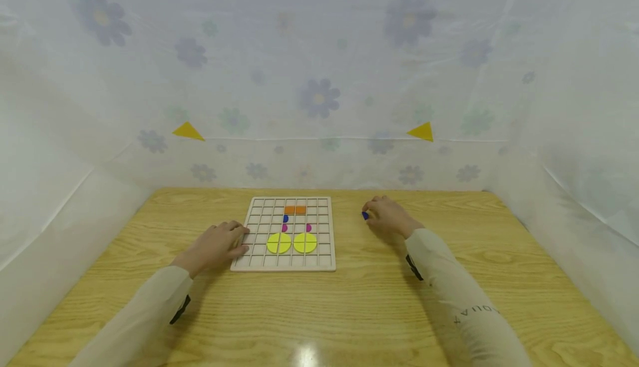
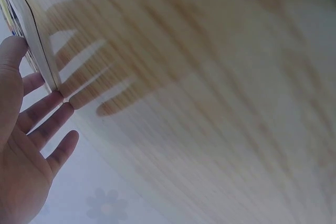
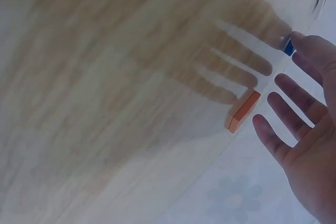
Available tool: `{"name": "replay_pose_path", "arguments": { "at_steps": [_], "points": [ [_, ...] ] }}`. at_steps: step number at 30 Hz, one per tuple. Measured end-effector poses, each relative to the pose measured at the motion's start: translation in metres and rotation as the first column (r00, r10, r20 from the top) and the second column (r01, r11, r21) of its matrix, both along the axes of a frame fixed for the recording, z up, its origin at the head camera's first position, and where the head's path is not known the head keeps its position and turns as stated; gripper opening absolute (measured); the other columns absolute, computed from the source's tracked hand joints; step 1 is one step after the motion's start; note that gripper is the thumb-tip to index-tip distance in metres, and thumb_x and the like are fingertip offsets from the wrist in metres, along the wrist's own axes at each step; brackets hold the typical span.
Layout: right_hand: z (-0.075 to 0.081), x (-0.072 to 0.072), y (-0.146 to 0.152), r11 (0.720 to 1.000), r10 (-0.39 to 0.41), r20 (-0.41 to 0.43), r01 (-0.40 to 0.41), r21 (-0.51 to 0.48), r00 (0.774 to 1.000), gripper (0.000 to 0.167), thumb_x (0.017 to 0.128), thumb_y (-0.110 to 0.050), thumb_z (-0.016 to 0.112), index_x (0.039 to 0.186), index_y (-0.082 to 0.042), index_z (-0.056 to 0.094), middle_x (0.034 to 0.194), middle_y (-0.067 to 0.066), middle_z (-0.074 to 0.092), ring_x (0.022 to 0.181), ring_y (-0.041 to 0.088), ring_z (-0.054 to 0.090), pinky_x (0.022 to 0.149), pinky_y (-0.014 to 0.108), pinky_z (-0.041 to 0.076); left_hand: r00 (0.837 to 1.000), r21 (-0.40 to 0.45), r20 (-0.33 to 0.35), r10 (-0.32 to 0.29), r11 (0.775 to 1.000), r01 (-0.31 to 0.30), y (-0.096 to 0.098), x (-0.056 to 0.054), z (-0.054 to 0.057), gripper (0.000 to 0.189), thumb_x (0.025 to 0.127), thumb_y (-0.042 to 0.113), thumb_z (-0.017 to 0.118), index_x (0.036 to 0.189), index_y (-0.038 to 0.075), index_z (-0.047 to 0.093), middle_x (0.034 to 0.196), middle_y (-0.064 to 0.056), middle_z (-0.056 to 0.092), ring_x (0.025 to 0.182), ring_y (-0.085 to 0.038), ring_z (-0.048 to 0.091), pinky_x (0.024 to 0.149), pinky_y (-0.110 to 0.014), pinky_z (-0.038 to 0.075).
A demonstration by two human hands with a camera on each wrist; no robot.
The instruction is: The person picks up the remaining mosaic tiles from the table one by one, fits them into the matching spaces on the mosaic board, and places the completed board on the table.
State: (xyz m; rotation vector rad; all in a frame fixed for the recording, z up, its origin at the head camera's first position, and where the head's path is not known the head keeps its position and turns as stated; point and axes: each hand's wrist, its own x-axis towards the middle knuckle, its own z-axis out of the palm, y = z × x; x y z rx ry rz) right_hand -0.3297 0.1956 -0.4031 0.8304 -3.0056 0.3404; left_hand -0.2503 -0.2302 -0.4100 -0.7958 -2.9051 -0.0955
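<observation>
A pale grid board [image 1: 283, 269] lies flat on the table. On its squares sit two yellow circles [image 1: 278, 248], two small magenta half-rounds [image 1: 284, 228], one blue half-round [image 1: 285, 219] and a pair of orange squares [image 1: 290, 210]. My left hand [image 1: 212, 245] rests at the board's left edge, its thumb and fingertips touching the rim. To the right of the board, my right hand [image 1: 391, 217] pinches a small blue piece [image 3: 289, 47] between thumb and index finger, close over the table. The other right fingers are extended, near an orange block [image 3: 244, 112] in the right wrist view.
The wooden table [image 1: 279, 317] has a pale flower-patterned sheet [image 1: 319, 162] behind it and plain pale sheets at both sides. Two yellow triangles [image 1: 188, 131] show against the back sheet, above the table.
</observation>
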Motion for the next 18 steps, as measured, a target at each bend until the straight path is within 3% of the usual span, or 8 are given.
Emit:
{"name": "replay_pose_path", "arguments": {
  "at_steps": [10,18],
  "points": [
    [0.0016,-0.0015,-0.0005,1.0,-0.012,0.026,0.012,-0.001,1.0,0.031,0.089,-0.02,0.06,0.118,-0.009,0.059,0.118,0.017,0.054,0.11,0.039,0.047,0.089,0.056,0.04,1.0,0.019,0.008,-0.003,1.0,0.003,0.0009,0.0017,0.0022,0.041,0.09,0.033,0.056,0.121,0.006,0.058,0.119,-0.016,0.056,0.106,-0.035,0.055,0.085,-0.054,0.046],
    [0.0046,-0.0011,-0.0016,1.0,0.015,0.024,-0.015,-0.012,1.0,0.029,0.089,-0.019,0.059,0.116,-0.009,0.06,0.117,0.018,0.055,0.108,0.038,0.047,0.088,0.054,0.042,1.0,0.018,-0.016,-0.026,0.999,0.026,0.0005,0.0009,0.0012,0.04,0.09,0.033,0.056,0.119,0.005,0.058,0.119,-0.015,0.057,0.105,-0.034,0.056,0.084,-0.052,0.047]
  ]
}}
